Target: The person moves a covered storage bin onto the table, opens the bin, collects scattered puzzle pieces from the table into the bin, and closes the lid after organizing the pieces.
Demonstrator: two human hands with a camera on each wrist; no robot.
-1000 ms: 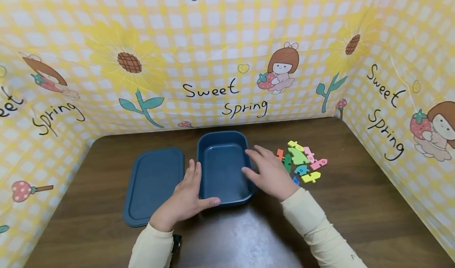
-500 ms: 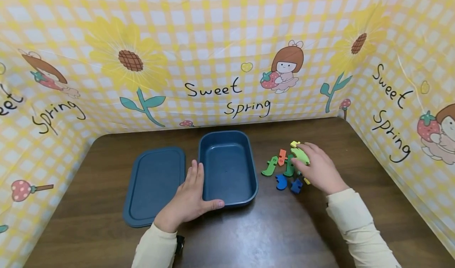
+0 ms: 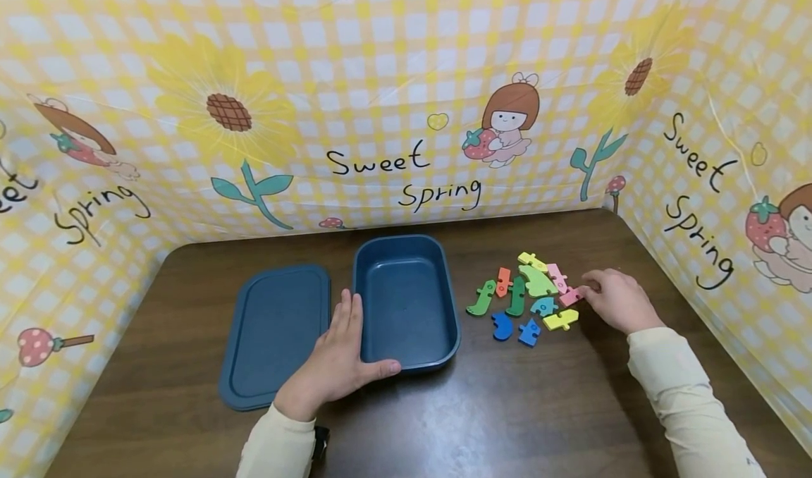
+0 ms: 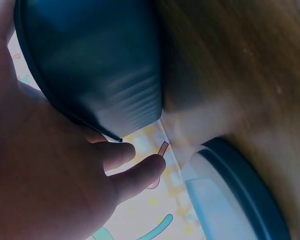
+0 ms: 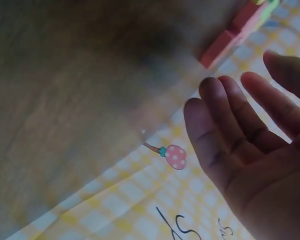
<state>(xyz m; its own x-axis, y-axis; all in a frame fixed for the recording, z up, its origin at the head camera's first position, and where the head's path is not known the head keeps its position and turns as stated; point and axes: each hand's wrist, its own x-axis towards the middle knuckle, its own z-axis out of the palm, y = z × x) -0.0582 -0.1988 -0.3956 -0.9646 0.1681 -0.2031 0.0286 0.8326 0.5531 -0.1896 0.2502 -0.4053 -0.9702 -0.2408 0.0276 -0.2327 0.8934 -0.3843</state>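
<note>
A dark blue rectangular box (image 3: 409,309) stands uncovered on the table, its inside bare. My left hand (image 3: 333,365) lies along its left side with fingers straight and the thumb at the near rim. In the left wrist view, that hand's fingers (image 4: 137,177) extend past the box's ribbed wall (image 4: 105,65). Colourful puzzle pieces (image 3: 539,280) lie loose to the right of the box. Over at their right edge is my right hand (image 3: 620,300), fingertips close to a pink puzzle piece (image 3: 569,296). The right wrist view shows its fingers (image 5: 210,135) slightly bent, with nothing between them and the thumb.
The matching blue lid (image 3: 279,330) lies flat on the wooden table (image 3: 438,429), left of the box. A yellow checked cloth (image 3: 374,97) with printed figures stands behind and at both sides of the table.
My right hand has moved from the box's right side, over the puzzle pieces, to their right edge, uncovering several of them. The left hand stays by the box.
</note>
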